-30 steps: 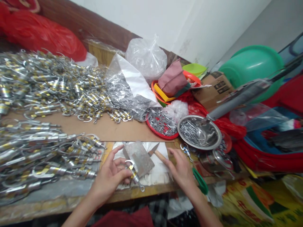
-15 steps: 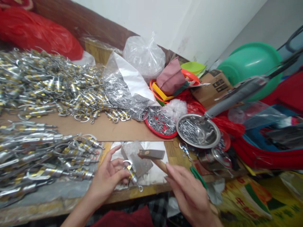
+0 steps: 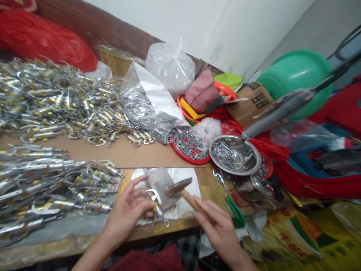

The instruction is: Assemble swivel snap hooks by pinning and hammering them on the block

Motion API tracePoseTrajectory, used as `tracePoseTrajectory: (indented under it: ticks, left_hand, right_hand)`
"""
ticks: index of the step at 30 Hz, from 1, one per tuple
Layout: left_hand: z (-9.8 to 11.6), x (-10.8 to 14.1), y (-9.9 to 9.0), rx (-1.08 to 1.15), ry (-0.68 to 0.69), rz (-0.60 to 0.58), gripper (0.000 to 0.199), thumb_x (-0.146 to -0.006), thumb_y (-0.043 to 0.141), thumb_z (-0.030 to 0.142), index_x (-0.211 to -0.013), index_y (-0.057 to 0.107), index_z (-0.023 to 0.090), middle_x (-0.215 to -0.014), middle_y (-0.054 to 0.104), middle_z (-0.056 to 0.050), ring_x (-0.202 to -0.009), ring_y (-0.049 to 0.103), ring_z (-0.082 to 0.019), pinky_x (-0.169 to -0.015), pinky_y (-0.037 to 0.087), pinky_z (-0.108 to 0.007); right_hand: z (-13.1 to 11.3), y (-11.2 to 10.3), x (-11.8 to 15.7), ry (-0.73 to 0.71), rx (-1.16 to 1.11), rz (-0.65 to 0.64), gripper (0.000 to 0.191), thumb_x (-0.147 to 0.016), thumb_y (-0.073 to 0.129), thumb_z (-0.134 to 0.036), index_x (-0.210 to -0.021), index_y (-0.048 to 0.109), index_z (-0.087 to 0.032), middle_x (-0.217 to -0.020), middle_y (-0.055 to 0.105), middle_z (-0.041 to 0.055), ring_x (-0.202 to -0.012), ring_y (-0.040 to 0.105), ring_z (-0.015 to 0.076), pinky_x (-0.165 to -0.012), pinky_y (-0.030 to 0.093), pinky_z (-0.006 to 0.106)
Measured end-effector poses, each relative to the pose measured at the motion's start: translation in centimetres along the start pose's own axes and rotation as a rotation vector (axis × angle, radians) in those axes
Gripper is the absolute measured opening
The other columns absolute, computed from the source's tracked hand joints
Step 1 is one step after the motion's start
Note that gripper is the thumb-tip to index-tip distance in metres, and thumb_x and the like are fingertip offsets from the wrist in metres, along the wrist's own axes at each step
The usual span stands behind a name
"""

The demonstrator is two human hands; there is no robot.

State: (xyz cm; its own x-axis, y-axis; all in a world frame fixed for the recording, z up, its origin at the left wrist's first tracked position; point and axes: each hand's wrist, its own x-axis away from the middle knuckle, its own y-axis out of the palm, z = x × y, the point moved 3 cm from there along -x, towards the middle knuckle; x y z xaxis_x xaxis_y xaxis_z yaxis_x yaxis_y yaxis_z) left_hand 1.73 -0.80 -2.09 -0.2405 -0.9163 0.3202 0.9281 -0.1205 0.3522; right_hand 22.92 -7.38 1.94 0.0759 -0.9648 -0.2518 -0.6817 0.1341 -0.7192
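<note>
Toward seven o'clock, the left hand [image 3: 131, 207] pinches a seemingly unfinished hook-and-eye fitting [image 3: 157, 207]; at five, the right hand [image 3: 216, 223] grips a hammer [image 3: 179, 186], the fitting heap [image 3: 62, 96] at ten perhaps done.

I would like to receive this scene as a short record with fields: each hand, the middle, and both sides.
Left hand: holds a silver and yellow metal hook piece with a ring end
Right hand: grips a wooden-handled hammer with a metal head
Middle: flat grey block on a white sheet; hammer contact unclear
Left side: large heap of similar metal pieces
Right side: round stainless steel bowl holding thin metal pins
</note>
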Motion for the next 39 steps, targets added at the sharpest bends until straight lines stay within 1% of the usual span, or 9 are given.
tracePoseTrajectory:
  ticks: [2, 4, 8, 12, 18, 24, 28, 33, 39]
  left_hand:
    - [0.0, 0.0, -0.2, -0.153, -0.006, 0.012, 0.034, -0.061, 0.066, 0.023, -0.094, 0.058, 0.018, -0.064, 0.064, 0.002, -0.052, 0.061, -0.014, -0.053, 0.051, -0.028]
    - [0.3, -0.1, -0.6, -0.344, 0.089, 0.059, 0.015, -0.061, 0.065, 0.027, -0.073, 0.066, 0.017, -0.069, 0.066, -0.003, -0.064, 0.063, -0.018, -0.063, 0.051, -0.031]
    - [1.4, -0.1, -0.7, -0.603, 0.412, 0.133, 0.008, -0.059, 0.067, 0.029, -0.059, 0.069, 0.022, -0.084, 0.064, -0.004, -0.086, 0.06, -0.022, -0.079, 0.046, -0.033]
    - [2.2, 0.1, -0.2, -0.68, 0.54, 0.111, 0.005, -0.061, 0.066, 0.026, -0.059, 0.069, 0.022, -0.075, 0.061, -0.002, -0.075, 0.06, -0.018, -0.07, 0.046, -0.028]
    - [2.6, 0.5, 0.2, -0.662, 0.579, 0.061, 0.006, -0.062, 0.065, 0.019, -0.062, 0.07, 0.022, -0.063, 0.064, -0.001, -0.064, 0.061, -0.015, -0.059, 0.047, -0.023]
    - [2.6, 0.6, -0.2, -0.658, 0.558, 0.081, 0.008, -0.061, 0.067, 0.02, -0.064, 0.072, 0.025, -0.065, 0.066, -0.001, -0.065, 0.062, -0.016, -0.059, 0.047, -0.023]
    - [2.7, 0.6, 0.0, -0.642, 0.537, 0.064, 0.01, -0.061, 0.066, 0.02, -0.066, 0.073, 0.026, -0.066, 0.067, -0.001, -0.064, 0.062, -0.016, -0.06, 0.048, -0.023]
    - [2.6, 0.6, 0.2, -0.648, 0.512, 0.051, 0.013, -0.063, 0.064, 0.019, -0.068, 0.073, 0.026, -0.068, 0.067, -0.002, -0.067, 0.062, -0.016, -0.062, 0.048, -0.023]
    - [2.4, 0.8, 0.1, -0.665, 0.493, 0.036, 0.011, -0.066, 0.062, 0.019, -0.069, 0.072, 0.023, -0.069, 0.067, -0.003, -0.068, 0.063, -0.017, -0.063, 0.048, -0.024]
  right_hand:
    - [2.4, -0.4, -0.9, 0.174, -0.047, 0.065, 0.035, -0.079, 0.052, -0.025, -0.113, 0.057, -0.021, -0.081, 0.067, 0.0048, -0.071, 0.063, 0.0186, -0.059, 0.052, 0.027]
    - [4.6, -0.6, -1.9, 0.283, -0.015, 0.025, 0.035, -0.078, 0.052, -0.029, -0.111, 0.059, -0.019, -0.068, 0.067, 0.0028, -0.059, 0.062, 0.0178, -0.051, 0.051, 0.027]
    - [6.7, -1.0, -5.1, 0.209, 0.264, -0.068, 0.027, -0.08, 0.049, -0.031, -0.096, 0.067, -0.018, -0.079, 0.068, 0.0055, -0.072, 0.063, 0.0185, -0.065, 0.05, 0.028]
    - [7.8, -1.4, -10.6, 0.235, 0.42, 0.013, 0.028, -0.085, 0.04, -0.02, -0.102, 0.062, -0.017, -0.104, 0.062, 0.0094, -0.097, 0.055, 0.0178, -0.087, 0.04, 0.03]
    - [9.4, 0.3, -17.4, 0.377, 0.586, -0.173, 0.022, -0.083, 0.052, -0.028, -0.099, 0.057, -0.014, -0.101, 0.058, 0.0072, -0.091, 0.056, 0.0185, -0.079, 0.045, 0.036]
    - [9.8, 0.9, -17.8, 0.363, 0.621, -0.305, 0.027, -0.085, 0.05, -0.029, -0.108, 0.051, -0.015, -0.109, 0.053, 0.0069, -0.093, 0.055, 0.0179, -0.077, 0.047, 0.036]
    - [10.2, 0.7, -17.7, 0.333, 0.587, -0.305, 0.026, -0.085, 0.05, -0.029, -0.107, 0.051, -0.016, -0.108, 0.054, 0.0062, -0.092, 0.055, 0.0177, -0.077, 0.047, 0.036]
    - [10.4, 0.9, -17.7, 0.294, 0.505, -0.171, 0.024, -0.084, 0.05, -0.029, -0.104, 0.053, -0.015, -0.105, 0.055, 0.0053, -0.091, 0.056, 0.0173, -0.077, 0.047, 0.036]
    - [10.2, 0.1, -16.8, 0.236, 0.346, 0.118, 0.017, -0.076, 0.053, -0.018, -0.081, 0.066, -0.009, -0.087, 0.065, 0.0107, -0.086, 0.058, 0.0205, -0.082, 0.042, 0.032]
